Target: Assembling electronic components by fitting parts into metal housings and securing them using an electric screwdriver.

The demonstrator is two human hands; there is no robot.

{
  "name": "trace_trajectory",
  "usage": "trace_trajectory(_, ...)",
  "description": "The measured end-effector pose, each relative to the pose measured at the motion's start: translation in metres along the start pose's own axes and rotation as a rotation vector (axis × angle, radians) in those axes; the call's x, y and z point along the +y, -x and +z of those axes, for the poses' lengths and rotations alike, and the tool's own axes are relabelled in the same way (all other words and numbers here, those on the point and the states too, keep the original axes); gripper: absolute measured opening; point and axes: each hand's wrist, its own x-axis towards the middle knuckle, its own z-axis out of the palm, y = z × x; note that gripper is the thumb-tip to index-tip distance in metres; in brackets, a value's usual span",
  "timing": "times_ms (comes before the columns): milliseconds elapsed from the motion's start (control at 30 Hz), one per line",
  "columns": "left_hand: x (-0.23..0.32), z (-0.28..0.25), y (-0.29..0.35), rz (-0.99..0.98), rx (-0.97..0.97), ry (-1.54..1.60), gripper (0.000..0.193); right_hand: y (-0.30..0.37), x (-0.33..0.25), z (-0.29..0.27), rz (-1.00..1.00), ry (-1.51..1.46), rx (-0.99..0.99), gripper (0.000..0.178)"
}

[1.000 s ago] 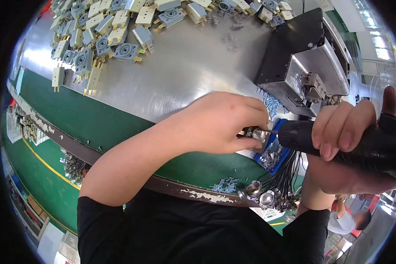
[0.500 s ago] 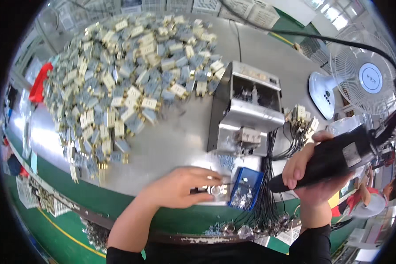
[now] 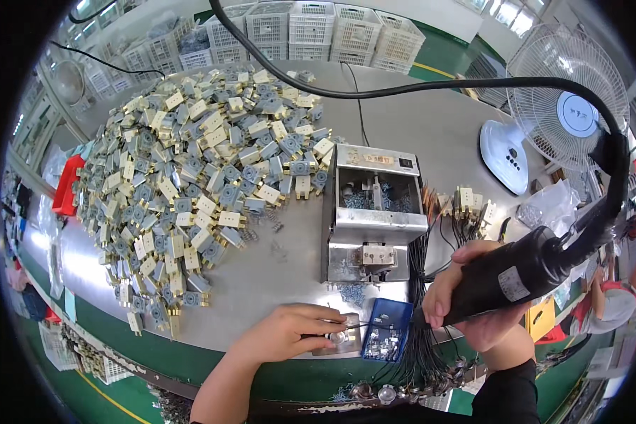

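My left hand (image 3: 290, 331) rests on the metal table's near edge, fingers pinched on a small metal part (image 3: 339, 338) lying on a little metal plate. My right hand (image 3: 466, 297) grips a black electric screwdriver (image 3: 523, 272); its thick black cable (image 3: 417, 88) arcs up and away across the table. The screwdriver's tip points left toward a small blue tray (image 3: 386, 339) of tiny metal pieces, which sits between my two hands. Just behind them stands a grey metal screw-feeder box (image 3: 373, 212).
A big heap of grey-and-cream plastic parts with brass pins (image 3: 191, 177) covers the table's left half. A white desk fan (image 3: 551, 120) stands far right. A bundle of black wires (image 3: 431, 353) hangs over the near edge. White crates (image 3: 318, 28) line the back. A red bin (image 3: 67, 185) lies at the left.
The view has swung up and back, showing the whole table. My left hand stays pinched on the small part, and my right hand with the screwdriver has drawn away to the right of the blue tray.
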Motion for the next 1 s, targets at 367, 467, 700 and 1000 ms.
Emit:
trace_trajectory(367, -0.032, -0.004, 0.042, 0.171, 0.043, -0.096, 0.04, 0.011, 0.038, 0.086, -0.09, -0.243, -0.06, 0.09)
trace_trajectory(467, -0.041, -0.027, 0.037, 0.284, 0.043, -0.183, 0.038, 0.008, 0.047, 0.129, -0.322, -0.164, -0.063, 0.086)
trace_trajectory(700, -0.11, 0.044, 0.099, 0.194, 0.131, -0.093, 0.037, 0.039, 0.144, 0.163, -0.341, -0.139, -0.492, 0.084)
trace_trajectory(1000, -0.135, 0.088, 0.128, 0.107, 0.252, -0.095, 0.032, 0.062, 0.188, 0.173, -0.314, -0.101, -0.502, 0.091)
